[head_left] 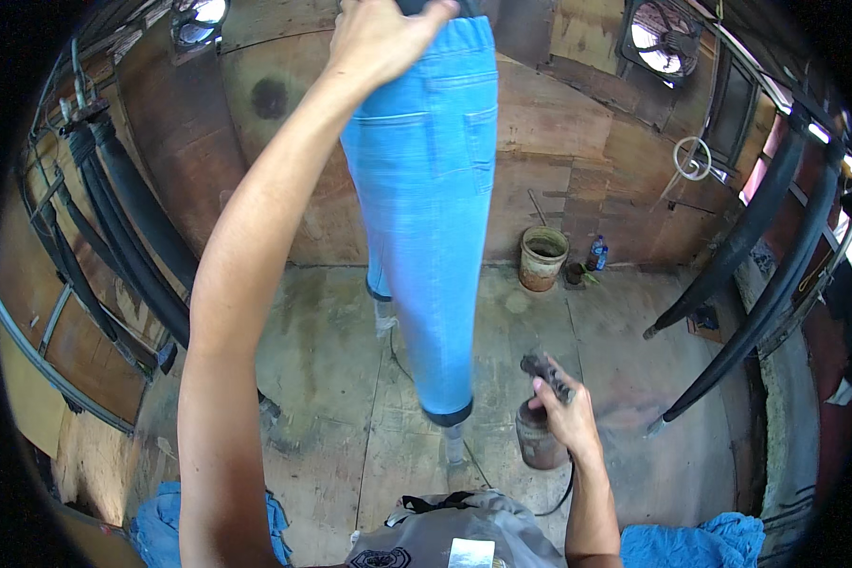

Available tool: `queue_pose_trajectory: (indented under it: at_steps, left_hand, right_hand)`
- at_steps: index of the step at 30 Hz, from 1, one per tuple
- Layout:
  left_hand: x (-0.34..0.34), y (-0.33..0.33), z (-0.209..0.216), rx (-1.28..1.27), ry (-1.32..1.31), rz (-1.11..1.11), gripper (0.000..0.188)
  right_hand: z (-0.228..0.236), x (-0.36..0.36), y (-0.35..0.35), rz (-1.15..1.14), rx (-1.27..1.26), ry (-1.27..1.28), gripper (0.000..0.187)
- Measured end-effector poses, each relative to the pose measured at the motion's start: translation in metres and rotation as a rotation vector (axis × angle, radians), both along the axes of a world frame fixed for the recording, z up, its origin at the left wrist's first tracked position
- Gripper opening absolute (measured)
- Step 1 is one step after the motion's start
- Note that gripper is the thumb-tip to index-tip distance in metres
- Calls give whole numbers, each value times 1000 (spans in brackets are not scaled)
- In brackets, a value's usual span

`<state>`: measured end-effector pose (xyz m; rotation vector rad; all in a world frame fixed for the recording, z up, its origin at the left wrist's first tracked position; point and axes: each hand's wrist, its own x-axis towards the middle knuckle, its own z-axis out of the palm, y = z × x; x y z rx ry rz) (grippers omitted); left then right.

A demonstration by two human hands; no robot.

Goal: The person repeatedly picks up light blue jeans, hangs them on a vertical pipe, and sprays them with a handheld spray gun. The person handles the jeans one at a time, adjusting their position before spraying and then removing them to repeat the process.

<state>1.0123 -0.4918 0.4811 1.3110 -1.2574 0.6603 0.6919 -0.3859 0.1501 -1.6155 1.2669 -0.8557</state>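
Observation:
A pair of light blue jeans (433,180) hangs upright on a form, waistband at the top, leg ends on thin posts above the floor. My left hand (381,36) is raised high and grips the waistband at its left side. Down at the right, my right hand (563,402) is shut on a spray gun (542,424) with a rusty brown cup beneath it. The gun sits level with the hem of the nearer leg, a short way to its right. A dark hose trails from the gun toward me.
A dirty bucket (542,257) and a small bottle (595,254) stand by the wooden back wall. Thick black hoses (128,227) run along the left wall and others (762,256) along the right. Blue cloth (696,547) lies at the bottom edge. A fan (660,38) sits top right.

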Motion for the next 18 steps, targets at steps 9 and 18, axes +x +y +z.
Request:
queue_pose_trajectory:
  at_steps: [9,18]
  left_hand:
    - [14,34,28,120,138,31,126]
    - [101,9,28,423,292,-529,100]
  right_hand:
    - [118,5,-24,30,-553,-388,56]
    - [149,6,0,-4,-413,-445,54]
